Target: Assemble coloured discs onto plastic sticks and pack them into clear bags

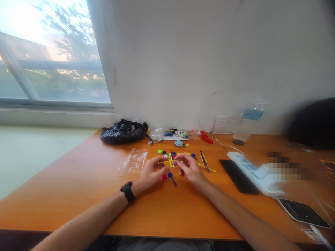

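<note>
My left hand (151, 171), with a black watch (128, 191) on its wrist, pinches a thin yellow plastic stick with a round middle (166, 162). At the stick's right end, the thumb and forefinger of my right hand (192, 170) are closed on it. Below the fingers, a blue stick with a round disc (170, 175) lies beside a red disc (164, 177). Just behind my hands are a row of coloured discs, including a green disc (160, 151), and several thin sticks. More sticks (205, 161) lie right of my right hand, partly hidden by it.
A clear plastic bag (134, 160) lies to the left, with a black bag (124, 131) behind it. Along the wall are small packets and a red tool-like object (206, 137). On the right are a bottle (244, 125), a black phone-like slab (238, 176), a white power strip (253, 172) and a phone-like device (303, 212).
</note>
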The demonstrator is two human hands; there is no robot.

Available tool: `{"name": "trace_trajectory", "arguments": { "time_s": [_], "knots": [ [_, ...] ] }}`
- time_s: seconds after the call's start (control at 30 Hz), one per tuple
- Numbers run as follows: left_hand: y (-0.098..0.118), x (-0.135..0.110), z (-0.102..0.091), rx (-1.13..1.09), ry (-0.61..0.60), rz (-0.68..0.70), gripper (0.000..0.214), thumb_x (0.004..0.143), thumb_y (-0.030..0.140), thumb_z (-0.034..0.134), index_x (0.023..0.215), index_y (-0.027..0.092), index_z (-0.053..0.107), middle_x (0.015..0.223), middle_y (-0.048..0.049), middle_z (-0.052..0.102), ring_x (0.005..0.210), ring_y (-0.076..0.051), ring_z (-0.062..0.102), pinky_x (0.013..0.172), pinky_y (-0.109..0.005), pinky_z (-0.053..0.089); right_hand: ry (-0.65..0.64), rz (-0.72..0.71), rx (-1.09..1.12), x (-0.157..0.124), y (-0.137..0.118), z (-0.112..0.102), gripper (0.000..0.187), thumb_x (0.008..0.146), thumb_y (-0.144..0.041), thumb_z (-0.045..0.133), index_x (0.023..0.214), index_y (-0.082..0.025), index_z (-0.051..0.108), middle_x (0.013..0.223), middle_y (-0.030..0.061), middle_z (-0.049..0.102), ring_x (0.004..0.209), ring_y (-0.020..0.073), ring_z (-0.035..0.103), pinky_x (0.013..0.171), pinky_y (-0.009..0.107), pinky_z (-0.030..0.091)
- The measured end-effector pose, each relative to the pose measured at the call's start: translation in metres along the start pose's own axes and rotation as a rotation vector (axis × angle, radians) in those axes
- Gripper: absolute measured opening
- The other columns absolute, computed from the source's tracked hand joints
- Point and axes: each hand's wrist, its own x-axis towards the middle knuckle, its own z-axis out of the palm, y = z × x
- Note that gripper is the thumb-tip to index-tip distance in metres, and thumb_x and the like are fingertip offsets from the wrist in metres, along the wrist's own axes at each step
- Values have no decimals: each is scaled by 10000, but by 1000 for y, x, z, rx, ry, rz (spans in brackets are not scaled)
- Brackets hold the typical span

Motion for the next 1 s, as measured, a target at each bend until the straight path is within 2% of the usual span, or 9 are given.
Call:
{"name": "trace_trajectory", "arguments": {
  "time_s": [0.13, 0.27, 0.63, 1.0],
  "knots": [
    [-1, 0, 1, 27, 21, 2, 287, 947, 380, 696, 1128, 165, 753, 808, -77, 759, 720, -199, 714, 620, -288, 582, -11, 7, -37, 0, 4, -1, 328, 891, -507, 700, 1022, -210, 649, 889, 30, 722, 504, 109, 551, 472, 255, 448],
    [0, 0, 1, 25, 8, -23, 300, 959, 381, 687, 1136, 148, 752, 780, -71, 753, 692, -192, 707, 597, -277, 577, -52, 9, -34, 0, 10, -2, 304, 918, -490, 682, 1041, -216, 640, 867, 8, 694, 510, 107, 555, 482, 250, 448],
    [4, -2, -1, 40, -63, 10, 309, 976, 419, 679, 1144, 169, 748, 1049, -110, 787, 851, -213, 740, 672, -282, 601, -187, -19, -15, -3, 2, 2, 300, 939, -518, 648, 1018, -234, 596, 894, 3, 674, 516, 113, 573, 511, 261, 474],
    [0, -2, -3, 96, -52, 47, 266, 982, 387, 676, 1127, 175, 747, 1071, -110, 783, 850, -205, 745, 725, -295, 603, -178, -50, -88, -2, 5, 2, 266, 960, -487, 630, 1026, -229, 618, 888, 13, 664, 564, 132, 572, 524, 259, 462]
  ]
}}
